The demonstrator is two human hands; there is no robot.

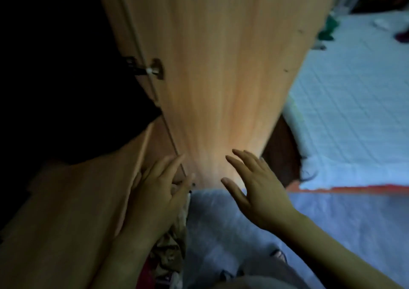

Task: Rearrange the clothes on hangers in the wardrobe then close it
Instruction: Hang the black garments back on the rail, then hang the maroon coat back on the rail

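Just ahead of both hands stands the tall, light orange-brown wooden wardrobe door (221,67), its grained face filling the middle of the view and narrowing down towards the fingertips. The left hand (159,189) lies at the door's lower left edge with its fingers stretched out and loosely spread, holding nothing; the blur hides whether its tips touch the wood. The right hand (254,189) is raised flat towards the door's lower face, fingers straight and fanned, thumb out to the side, also holding nothing, and contact with the door cannot be judged. The two hands sit close together, with a narrow strip of the door between them.

Above and beyond the left hand, a small metal hinge (155,68) is fixed to the door's left side, next to the wardrobe's dark interior (55,67), where no garment can be made out. To the left of the left hand lies another pale wooden panel (66,222). Below the left wrist is a piece of brown patterned fabric (172,240). Under the right hand spreads a blue-grey floor covering (221,222), and off to its right is a bed with a pale blue quilted cover (354,89).
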